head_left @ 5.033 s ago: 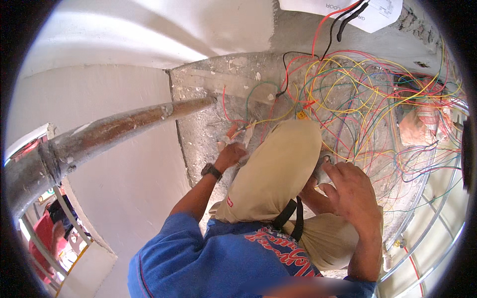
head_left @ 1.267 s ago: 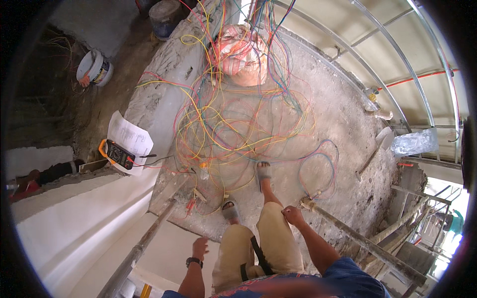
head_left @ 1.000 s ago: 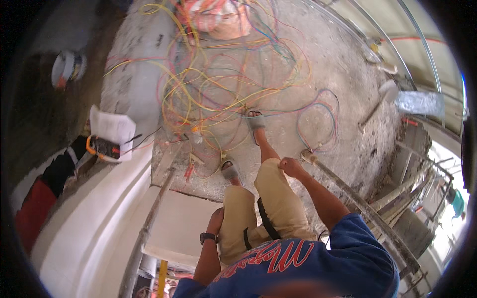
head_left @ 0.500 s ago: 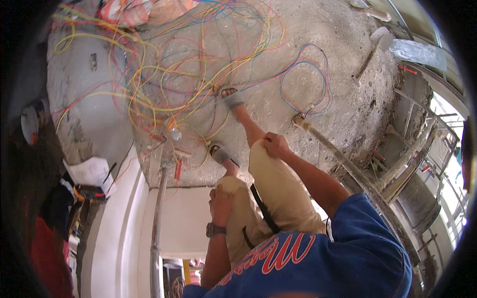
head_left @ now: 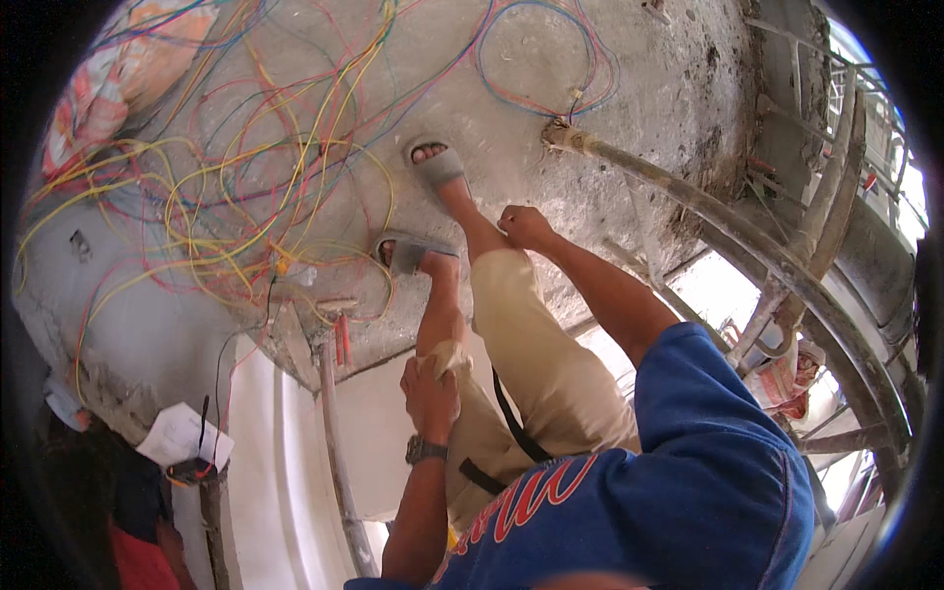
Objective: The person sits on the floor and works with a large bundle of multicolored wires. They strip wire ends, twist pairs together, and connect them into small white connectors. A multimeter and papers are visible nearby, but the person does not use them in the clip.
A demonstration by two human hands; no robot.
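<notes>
My left hand is closed on the beige trouser leg at my left knee, where the cloth is bunched up. A dark watch is on that wrist. Past the hem of the other trouser leg, my right hand has its fingers curled beside my bare right shin. Nothing shows in its grip, though the fingertips are partly hidden. Both feet, in grey slide sandals, are on the rough concrete floor.
Tangled yellow, red, blue and green wires spread over the floor at left, near a woven sack. A coil of wire lies ahead. Long poles stand at right. Paper lies at lower left, near another person's red clothing.
My right hand has moved from the knee to beside the bare shin. The left trouser hem sits higher, baring more shin. My view has shifted, so the wires appear farther left.
</notes>
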